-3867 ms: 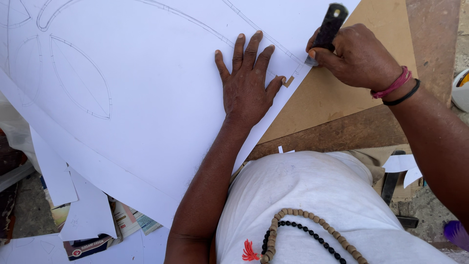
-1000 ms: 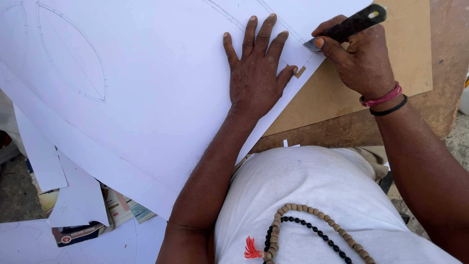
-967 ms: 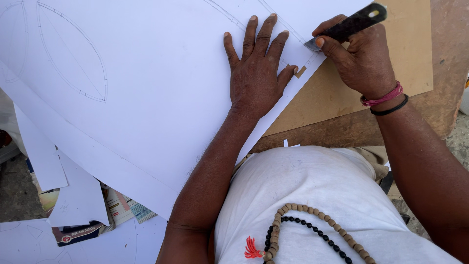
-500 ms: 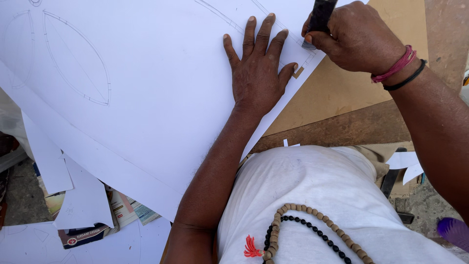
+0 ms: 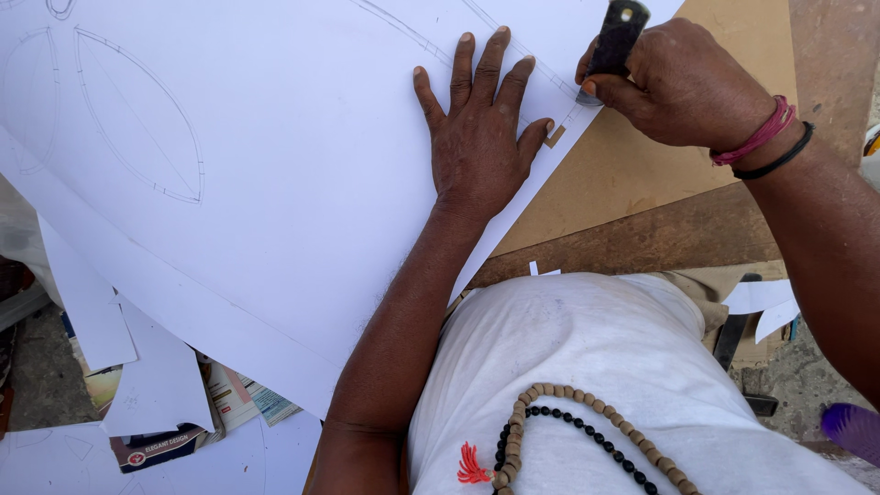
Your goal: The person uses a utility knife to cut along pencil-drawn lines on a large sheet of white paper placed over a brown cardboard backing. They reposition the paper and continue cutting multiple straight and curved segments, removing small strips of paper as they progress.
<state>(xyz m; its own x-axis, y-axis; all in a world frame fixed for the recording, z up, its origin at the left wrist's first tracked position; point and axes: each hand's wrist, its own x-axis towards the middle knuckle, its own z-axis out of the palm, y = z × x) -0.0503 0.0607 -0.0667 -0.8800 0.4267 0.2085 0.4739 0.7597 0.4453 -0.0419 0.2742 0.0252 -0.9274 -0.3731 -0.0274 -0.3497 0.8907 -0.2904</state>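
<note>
White pencil-lined sheet (image 5: 275, 183); brown board (image 5: 642, 174); black-handled knife (image 5: 616, 37)

The big white sheet (image 5: 275, 165) runs off the top and left edges, so its full shape cannot be told. The tip of the black-handled knife (image 5: 612, 41) is hidden behind the fingers of the right hand (image 5: 683, 82), and the handle's end is cut off at the top. The left hand (image 5: 477, 137) covers part of the pencilled line. The brown board (image 5: 642, 183) lies partly under the sheet. A purple thing (image 5: 851, 429) at the right edge is blurred and cut off. The magazines (image 5: 156, 445) are mostly buried under paper scraps.
</note>
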